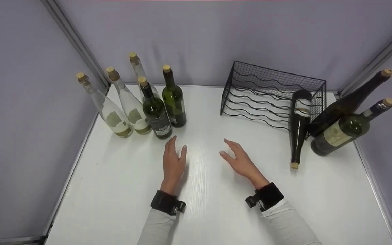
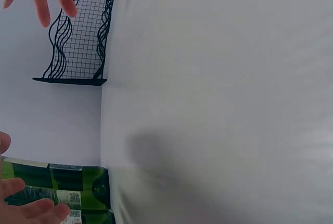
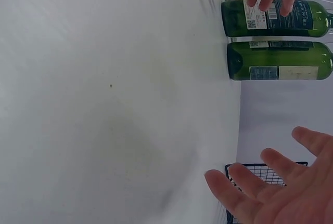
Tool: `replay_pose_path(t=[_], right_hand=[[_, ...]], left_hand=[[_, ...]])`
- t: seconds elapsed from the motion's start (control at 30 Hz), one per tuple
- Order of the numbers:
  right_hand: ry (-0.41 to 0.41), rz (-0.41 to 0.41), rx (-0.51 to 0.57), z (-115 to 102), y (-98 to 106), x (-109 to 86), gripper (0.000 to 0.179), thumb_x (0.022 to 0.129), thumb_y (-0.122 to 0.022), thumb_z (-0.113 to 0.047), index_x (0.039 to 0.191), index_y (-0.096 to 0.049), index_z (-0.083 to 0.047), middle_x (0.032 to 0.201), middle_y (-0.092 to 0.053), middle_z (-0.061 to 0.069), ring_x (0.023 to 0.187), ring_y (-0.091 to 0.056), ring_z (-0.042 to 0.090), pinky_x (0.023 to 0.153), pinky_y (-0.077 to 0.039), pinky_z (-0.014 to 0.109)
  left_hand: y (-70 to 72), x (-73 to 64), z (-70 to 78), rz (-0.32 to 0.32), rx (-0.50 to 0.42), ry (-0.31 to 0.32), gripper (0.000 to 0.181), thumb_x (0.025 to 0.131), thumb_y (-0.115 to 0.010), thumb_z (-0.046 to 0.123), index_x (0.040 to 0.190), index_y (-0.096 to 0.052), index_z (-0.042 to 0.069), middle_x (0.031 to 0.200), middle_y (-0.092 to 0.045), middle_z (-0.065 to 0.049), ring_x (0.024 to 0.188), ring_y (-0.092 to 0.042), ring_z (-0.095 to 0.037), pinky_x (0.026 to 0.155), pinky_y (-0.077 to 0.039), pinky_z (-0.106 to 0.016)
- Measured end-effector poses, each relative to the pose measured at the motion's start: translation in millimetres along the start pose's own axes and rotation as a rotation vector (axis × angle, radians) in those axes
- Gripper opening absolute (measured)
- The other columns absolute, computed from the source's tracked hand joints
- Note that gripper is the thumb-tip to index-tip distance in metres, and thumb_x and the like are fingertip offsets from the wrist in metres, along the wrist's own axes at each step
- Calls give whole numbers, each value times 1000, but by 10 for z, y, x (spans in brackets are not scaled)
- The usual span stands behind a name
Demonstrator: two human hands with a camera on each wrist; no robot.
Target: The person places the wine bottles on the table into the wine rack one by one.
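Observation:
My left hand point(image 1: 174, 163) hovers over the white table with its fingers extended and nothing in it, just in front of a dark green wine bottle point(image 1: 157, 117). Beside that stands another green bottle point(image 1: 174, 103). My right hand point(image 1: 242, 161) is also unoccupied, fingers spread, nearest the black wire wine rack point(image 1: 228, 89). In the rack's right end lies a dark bottle point(image 1: 297, 136), its corked neck toward me. The left wrist view shows the rack's wire grid point(image 2: 83, 42) and green bottles point(image 2: 67, 180); the right wrist view shows green bottles point(image 3: 281, 60) beyond the fingers.
Three clear bottles with corks, one at the far left point(image 1: 112, 117), stand left of the green ones. To the rack's right stand a dark bottle point(image 1: 347, 102) and a green bottle with a cream label point(image 1: 339, 134). Grey panels point(image 1: 196, 41) enclose the table point(image 1: 114, 190).

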State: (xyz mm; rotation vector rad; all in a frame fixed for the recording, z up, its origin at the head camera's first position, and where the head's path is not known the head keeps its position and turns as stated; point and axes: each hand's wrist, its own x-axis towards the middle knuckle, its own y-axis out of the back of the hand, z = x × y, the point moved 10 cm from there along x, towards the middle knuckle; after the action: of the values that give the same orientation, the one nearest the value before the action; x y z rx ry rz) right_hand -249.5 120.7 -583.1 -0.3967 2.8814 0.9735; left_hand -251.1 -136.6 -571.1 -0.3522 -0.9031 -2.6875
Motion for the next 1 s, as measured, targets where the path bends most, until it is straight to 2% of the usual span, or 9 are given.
replay_pose_path(t=[0.2,0.33,0.47,0.67,0.87,1.0], right_hand=[[1,-26,56,-39,-50,15,68,98,-48,-56,154,-34,-19,157,-28,15,140,-32,36,110,-27,56],[-18,-45,90,-37,-81,20,63,100,-48,-51,154,-34,-21,157,-28,13,137,-38,37,107,-31,58],[-21,-71,124,-35,-131,16,63,100,-48,-52,155,-33,-23,158,-27,11,138,-36,36,108,-30,58],[-11,-82,123,-60,-176,32,65,99,-48,-54,155,-33,-24,158,-27,9,138,-36,35,107,-32,57],[-19,-97,120,-63,-200,37,63,100,-47,-52,155,-32,-24,158,-27,11,137,-37,37,107,-32,57],[-30,-99,152,-31,-202,43,65,99,-47,-56,154,-33,-24,158,-27,10,136,-38,37,107,-32,56]], left_hand=[[158,47,-231,63,-84,211,71,99,-56,32,153,-22,0,148,-37,-21,139,-33,-31,112,-28,-43],[266,115,-353,129,-145,291,75,98,-59,29,154,-15,3,147,-32,-22,137,-32,-31,110,-30,-44],[321,197,-398,181,-196,309,75,96,-62,21,152,-17,0,144,-32,-25,134,-34,-33,107,-32,-45],[337,339,-395,213,-231,300,82,92,-66,19,153,-15,-1,146,-28,-26,137,-31,-35,111,-29,-43],[419,479,-441,291,-230,291,96,87,-74,22,156,-8,8,153,-18,-18,143,-22,-34,114,-24,-40],[433,591,-463,300,-275,290,104,83,-79,26,157,-7,11,155,-17,-17,144,-22,-34,114,-23,-42]])
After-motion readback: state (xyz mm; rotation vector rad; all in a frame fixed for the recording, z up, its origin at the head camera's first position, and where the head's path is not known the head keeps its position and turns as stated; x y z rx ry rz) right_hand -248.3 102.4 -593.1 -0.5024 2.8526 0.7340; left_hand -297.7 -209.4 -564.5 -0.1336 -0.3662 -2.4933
